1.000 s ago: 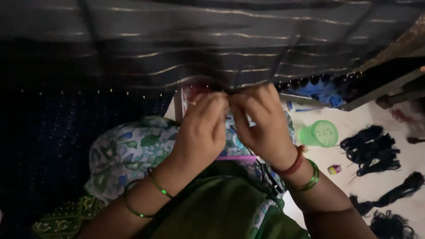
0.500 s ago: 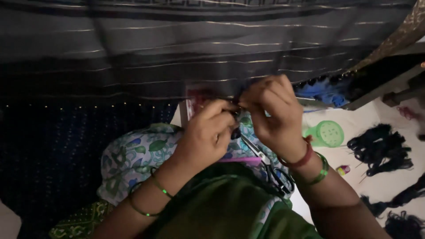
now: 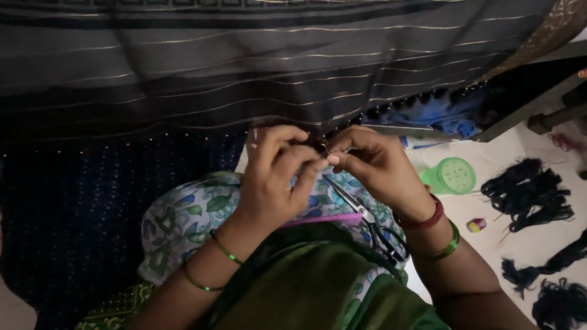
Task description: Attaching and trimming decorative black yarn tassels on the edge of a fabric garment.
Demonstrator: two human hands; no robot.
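Since half a second ago, my hands have drawn closer together at the hem of the dark striped sari cloth (image 3: pixel 293 67). My left hand (image 3: pixel 275 183) is curled, thumb and fingers pinched on the beaded edge. My right hand (image 3: pixel 379 168) is closed too, fingertips (image 3: pixel 333 160) nipping the same edge just beside the left; whether it holds a needle I cannot tell. Black-handled scissors (image 3: pixel 367 220) lie on my lap below the right hand. Off to the right sit a green lidded cup (image 3: pixel 451 177) and black thread bundles (image 3: pixel 532 195).
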